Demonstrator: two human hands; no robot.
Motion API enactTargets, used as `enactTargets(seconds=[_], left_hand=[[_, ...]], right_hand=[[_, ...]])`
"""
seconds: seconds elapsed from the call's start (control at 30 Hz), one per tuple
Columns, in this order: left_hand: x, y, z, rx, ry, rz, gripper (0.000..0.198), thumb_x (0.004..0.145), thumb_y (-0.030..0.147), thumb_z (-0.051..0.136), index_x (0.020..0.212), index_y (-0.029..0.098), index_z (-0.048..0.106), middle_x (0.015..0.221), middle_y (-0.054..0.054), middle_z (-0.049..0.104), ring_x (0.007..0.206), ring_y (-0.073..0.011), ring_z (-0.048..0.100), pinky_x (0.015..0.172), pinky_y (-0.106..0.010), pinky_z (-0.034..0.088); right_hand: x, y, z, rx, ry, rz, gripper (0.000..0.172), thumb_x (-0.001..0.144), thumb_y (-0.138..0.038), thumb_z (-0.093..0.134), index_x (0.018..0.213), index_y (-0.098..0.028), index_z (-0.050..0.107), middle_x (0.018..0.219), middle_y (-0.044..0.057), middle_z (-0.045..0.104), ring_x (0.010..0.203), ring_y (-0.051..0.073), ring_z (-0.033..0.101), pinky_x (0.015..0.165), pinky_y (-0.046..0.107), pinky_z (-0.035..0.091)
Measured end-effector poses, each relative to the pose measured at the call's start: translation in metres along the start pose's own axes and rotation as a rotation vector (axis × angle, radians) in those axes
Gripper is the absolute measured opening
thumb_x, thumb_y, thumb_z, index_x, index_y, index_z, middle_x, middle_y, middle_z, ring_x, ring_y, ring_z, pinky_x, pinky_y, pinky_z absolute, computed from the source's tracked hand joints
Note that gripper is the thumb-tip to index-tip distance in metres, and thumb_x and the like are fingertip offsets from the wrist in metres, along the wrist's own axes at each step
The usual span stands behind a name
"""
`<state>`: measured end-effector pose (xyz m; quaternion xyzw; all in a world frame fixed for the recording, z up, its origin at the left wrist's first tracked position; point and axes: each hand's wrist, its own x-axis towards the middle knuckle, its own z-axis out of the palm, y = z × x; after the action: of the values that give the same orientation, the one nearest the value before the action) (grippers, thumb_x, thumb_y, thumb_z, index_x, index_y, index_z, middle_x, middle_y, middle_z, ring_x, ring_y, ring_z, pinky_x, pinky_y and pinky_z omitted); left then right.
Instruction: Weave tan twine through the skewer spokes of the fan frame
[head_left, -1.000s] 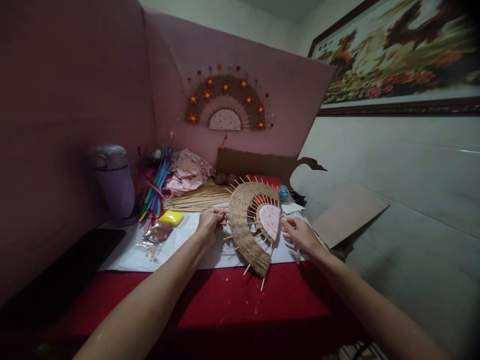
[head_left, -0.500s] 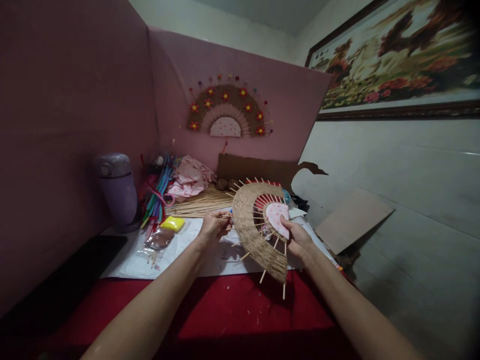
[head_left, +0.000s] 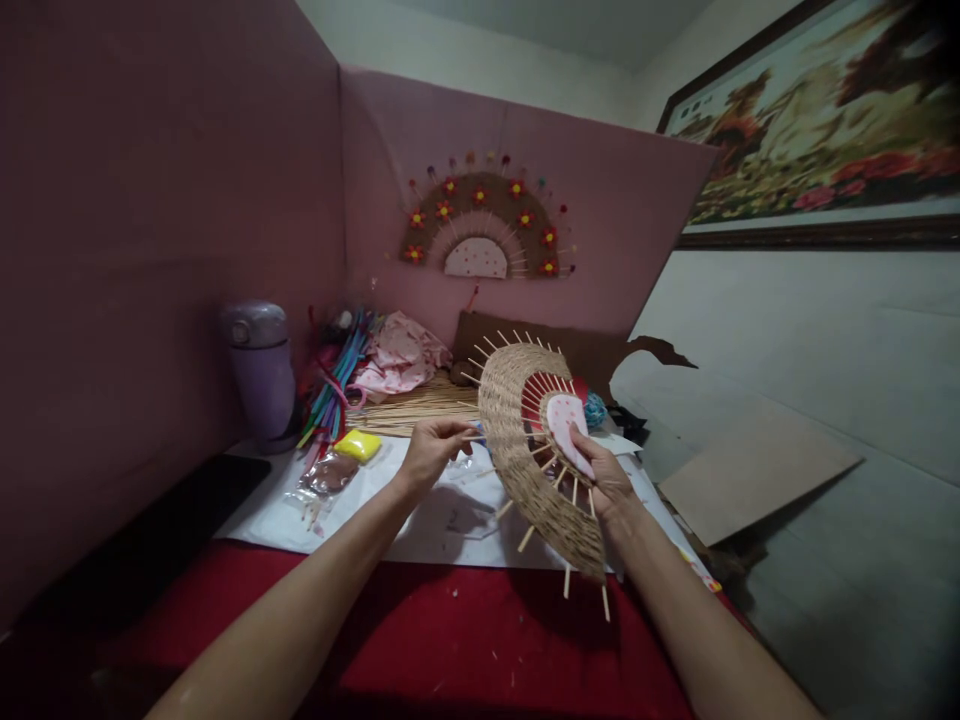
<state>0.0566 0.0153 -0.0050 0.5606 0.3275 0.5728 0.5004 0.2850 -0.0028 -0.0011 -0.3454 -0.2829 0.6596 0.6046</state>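
A half-round fan woven of brown twine is held up over the table, with thin wooden sticks poking out past its outer edge. My right hand grips its pink dotted centre piece, thumb on the front. At the fan's left edge, my left hand pinches the end of one stick between thumb and fingers. Behind, on the pink board, hangs a similar fan with red and yellow flowers.
Left of the white sheet stands a purple bottle. Pipe cleaners, pink cloth, loose sticks, a yellow packet and a brown packet lie nearby. A cardboard sheet is at right.
The view has shifted so that most things appear further right. The fan is still in my right hand, and its woven band shows at a slightly different angle. My left hand remains at its left edge.
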Motion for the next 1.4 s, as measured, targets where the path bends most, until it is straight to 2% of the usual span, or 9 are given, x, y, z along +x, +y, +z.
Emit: enactTargets(seconds=[0.1,0.23,0.43,0.67,0.77,0.93,1.07,1.2,1.4], left_hand=[[0.002,-0.001,-0.002,0.107,0.013,0.08,0.012,0.061,0.026,0.068,0.064,0.014,0.07,0.049,-0.001,0.057,0.047,-0.0095,0.046,0.048,-0.021,0.034],[0.004,0.0,-0.009,0.342,0.087,0.186,0.007,0.065,0.019,0.064,0.065,0.018,0.071,0.058,-0.002,0.062,0.053,-0.0117,0.05,0.053,-0.022,0.035],[0.004,0.01,-0.021,0.74,0.193,0.322,0.007,0.062,0.027,0.071,0.059,0.021,0.067,0.056,-0.002,0.059,0.056,-0.0137,0.047,0.059,-0.023,0.03],[0.005,0.015,-0.025,0.867,0.116,0.435,0.011,0.075,0.03,0.06,0.07,0.022,0.066,0.075,-0.006,0.064,0.075,-0.0184,0.054,0.071,-0.025,0.033],[0.004,0.014,-0.025,0.868,0.112,0.406,0.01,0.073,0.031,0.062,0.068,0.023,0.065,0.07,-0.005,0.062,0.071,-0.018,0.053,0.068,-0.024,0.032],[0.006,0.014,-0.027,1.009,0.156,0.397,0.015,0.069,0.037,0.067,0.063,0.023,0.064,0.059,-0.002,0.059,0.06,-0.0153,0.049,0.059,-0.024,0.029],[0.011,0.01,-0.032,0.88,0.118,0.39,0.01,0.067,0.032,0.069,0.063,0.023,0.067,0.061,-0.002,0.062,0.059,-0.014,0.051,0.059,-0.023,0.032],[0.015,0.0,-0.033,0.616,0.071,0.289,0.004,0.068,0.024,0.066,0.066,0.021,0.068,0.06,-0.002,0.063,0.055,-0.0126,0.053,0.055,-0.022,0.035],[0.013,-0.002,-0.02,0.277,0.04,0.136,0.007,0.065,0.015,0.062,0.063,0.016,0.069,0.053,-0.001,0.06,0.049,-0.0106,0.053,0.052,-0.021,0.04]], right_hand=[[-0.004,0.001,-0.008,-0.015,-0.022,-0.011,0.019,0.076,-0.017,0.056,0.095,-0.014,0.059,0.076,0.008,0.071,0.069,0.021,0.068,0.065,0.034,0.057],[-0.008,0.0,-0.01,-0.058,-0.004,-0.036,0.023,0.073,-0.014,0.058,0.097,-0.014,0.058,0.076,0.007,0.071,0.065,0.022,0.068,0.065,0.036,0.057],[-0.007,-0.003,-0.009,-0.084,0.071,-0.088,0.024,0.071,-0.013,0.06,0.096,-0.014,0.059,0.075,0.007,0.071,0.062,0.022,0.067,0.064,0.037,0.057],[-0.006,-0.005,-0.011,-0.134,0.133,-0.068,0.025,0.068,-0.01,0.062,0.093,-0.013,0.06,0.071,0.008,0.07,0.06,0.023,0.067,0.06,0.038,0.057],[-0.008,-0.004,-0.01,-0.153,0.116,-0.022,0.025,0.068,-0.01,0.061,0.093,-0.013,0.06,0.07,0.008,0.07,0.058,0.023,0.066,0.059,0.038,0.057],[-0.01,-0.005,-0.012,-0.182,0.054,0.006,0.025,0.069,-0.01,0.061,0.094,-0.013,0.06,0.074,0.009,0.071,0.061,0.022,0.067,0.061,0.036,0.057],[-0.008,-0.006,-0.016,-0.184,0.029,0.013,0.024,0.07,-0.011,0.061,0.094,-0.013,0.06,0.073,0.008,0.071,0.061,0.022,0.067,0.061,0.036,0.057],[-0.003,-0.006,-0.022,-0.174,0.08,0.071,0.02,0.071,-0.012,0.059,0.09,-0.012,0.061,0.069,0.009,0.07,0.057,0.022,0.066,0.058,0.036,0.057],[-0.004,-0.003,-0.02,-0.125,0.066,0.084,0.018,0.072,-0.013,0.058,0.089,-0.01,0.063,0.07,0.009,0.07,0.057,0.021,0.066,0.06,0.033,0.057]])
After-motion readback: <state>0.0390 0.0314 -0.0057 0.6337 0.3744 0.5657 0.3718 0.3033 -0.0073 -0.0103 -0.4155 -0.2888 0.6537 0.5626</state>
